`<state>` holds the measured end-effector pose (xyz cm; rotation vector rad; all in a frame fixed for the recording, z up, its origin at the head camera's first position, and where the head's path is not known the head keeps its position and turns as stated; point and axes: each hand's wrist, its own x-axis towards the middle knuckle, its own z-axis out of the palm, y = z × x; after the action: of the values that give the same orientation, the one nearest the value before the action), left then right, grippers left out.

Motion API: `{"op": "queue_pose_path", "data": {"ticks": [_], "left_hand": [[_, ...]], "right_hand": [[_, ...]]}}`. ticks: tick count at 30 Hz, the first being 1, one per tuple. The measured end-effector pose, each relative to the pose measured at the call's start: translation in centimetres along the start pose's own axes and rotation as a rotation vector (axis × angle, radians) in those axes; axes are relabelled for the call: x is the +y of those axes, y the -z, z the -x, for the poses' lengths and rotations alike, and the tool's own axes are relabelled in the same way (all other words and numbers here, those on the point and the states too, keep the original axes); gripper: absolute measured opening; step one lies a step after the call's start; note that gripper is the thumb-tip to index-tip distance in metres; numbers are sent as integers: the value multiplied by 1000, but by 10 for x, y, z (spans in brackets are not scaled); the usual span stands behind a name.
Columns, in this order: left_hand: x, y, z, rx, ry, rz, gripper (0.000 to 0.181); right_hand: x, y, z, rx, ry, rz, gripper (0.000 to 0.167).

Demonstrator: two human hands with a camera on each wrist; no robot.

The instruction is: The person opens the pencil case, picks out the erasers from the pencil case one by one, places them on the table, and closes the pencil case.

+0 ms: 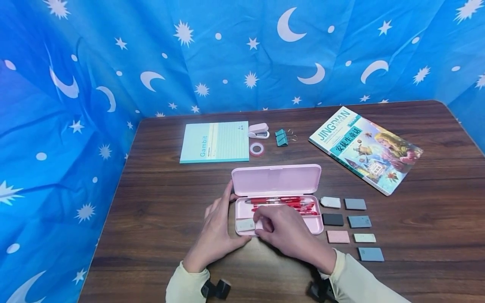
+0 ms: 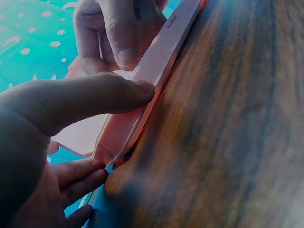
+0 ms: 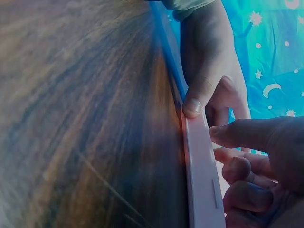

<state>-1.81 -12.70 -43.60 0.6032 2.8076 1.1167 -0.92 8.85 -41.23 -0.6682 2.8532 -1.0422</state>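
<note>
A pink pencil case (image 1: 276,181) lies with its lid raised on the wooden table. Several red pens (image 1: 278,200) fill its back compartment, and a white eraser (image 1: 245,224) sits at the left of the front one. My left hand (image 1: 216,231) holds the case's left end, its thumb (image 2: 135,92) on the front wall and its fingers by the left side. My right hand (image 1: 286,229) reaches into the front compartment with bent fingers, thumb and fingertips beside the eraser's right end. Whether they pinch anything is hidden.
Several erasers (image 1: 338,237) lie in two columns right of the case. Behind it are a notebook (image 1: 214,142), a stapler (image 1: 259,130), a tape roll (image 1: 257,149) and a teal binder clip (image 1: 281,138). A picture book (image 1: 365,149) lies at the back right.
</note>
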Motion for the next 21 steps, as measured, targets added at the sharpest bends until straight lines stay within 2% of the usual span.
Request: {"op": "queue_pose_path", "data": {"ticks": [8, 13, 17, 21], "left_hand": [[0, 1, 1, 14, -12, 0, 142], [-1, 0, 1, 26, -26, -2, 141], [-2, -1, 0, 21, -29, 1, 141], [-2, -1, 0, 4, 1, 11, 141]], "right_hand": [[-2, -6, -4, 61, 46, 91, 28], [-3, -6, -5, 60, 52, 105, 25], [0, 1, 0, 77, 51, 49, 25], [8, 19, 15, 123, 41, -61, 30]]}}
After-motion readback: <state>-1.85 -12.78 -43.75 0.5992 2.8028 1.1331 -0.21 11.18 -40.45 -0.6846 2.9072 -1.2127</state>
